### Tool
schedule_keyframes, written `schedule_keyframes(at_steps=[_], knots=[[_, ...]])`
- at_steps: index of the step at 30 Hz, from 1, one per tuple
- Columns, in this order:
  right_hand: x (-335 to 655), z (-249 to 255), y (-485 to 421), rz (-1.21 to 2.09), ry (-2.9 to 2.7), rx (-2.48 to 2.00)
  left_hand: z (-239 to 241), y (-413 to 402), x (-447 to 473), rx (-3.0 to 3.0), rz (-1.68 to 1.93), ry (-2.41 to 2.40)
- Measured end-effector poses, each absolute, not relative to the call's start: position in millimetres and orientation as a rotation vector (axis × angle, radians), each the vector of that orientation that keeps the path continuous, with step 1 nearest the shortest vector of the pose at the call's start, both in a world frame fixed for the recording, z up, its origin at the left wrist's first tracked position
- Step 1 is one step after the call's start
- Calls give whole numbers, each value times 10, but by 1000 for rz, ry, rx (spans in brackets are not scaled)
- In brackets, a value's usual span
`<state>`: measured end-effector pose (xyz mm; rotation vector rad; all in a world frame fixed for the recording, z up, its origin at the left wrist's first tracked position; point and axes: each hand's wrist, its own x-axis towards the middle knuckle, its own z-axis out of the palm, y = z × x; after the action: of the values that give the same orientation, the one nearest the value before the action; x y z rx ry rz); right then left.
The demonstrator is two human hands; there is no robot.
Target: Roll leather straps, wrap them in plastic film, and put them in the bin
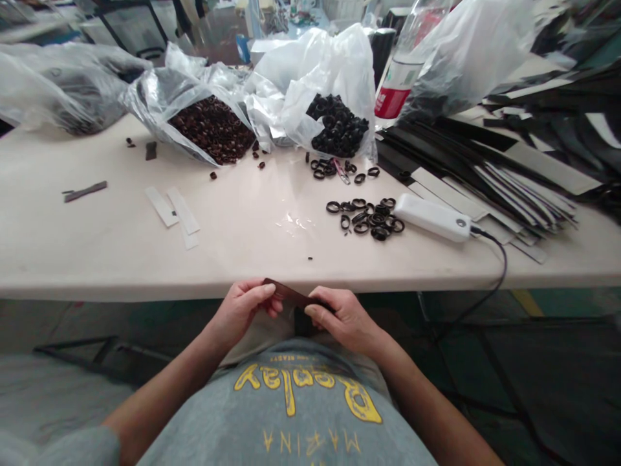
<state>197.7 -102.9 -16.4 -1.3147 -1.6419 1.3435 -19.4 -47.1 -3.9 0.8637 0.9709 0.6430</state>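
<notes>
A dark brown strip [294, 296], leather-like, is stretched between my two hands at the table's front edge. My left hand [247, 307] pinches its left end between thumb and fingers. Around its right end my right hand [342, 316] is closed, with the thumb on top. Below the strip a dark piece [303, 321] shows, partly hidden by my right hand. On the table beyond lies a cluster of small black loops [373, 219]. A tiny dark bit [310, 258] rests nearest to my hands.
Behind stand a plastic bag of brown loops [213, 126] and a bag of black loops [339, 123]. A corded white device [431, 217] and stacked black strips [451, 168] lie right, near a red-labelled bottle [395, 87]. White strips [182, 210] lie left.
</notes>
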Motion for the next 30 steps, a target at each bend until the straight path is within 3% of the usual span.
schedule_keyframes(at_steps=[7, 22, 30], knots=[[2196, -186, -1150, 1726, -1414, -1324, -62, -340, -322, 704, 684, 1076], [2051, -174, -1081, 1831, -1158, -1267, -159, -332, -267, 594, 655, 1058], [2044, -159, -1118, 1724, -1148, -1356, -146, -373, -243, 632, 674, 1091]])
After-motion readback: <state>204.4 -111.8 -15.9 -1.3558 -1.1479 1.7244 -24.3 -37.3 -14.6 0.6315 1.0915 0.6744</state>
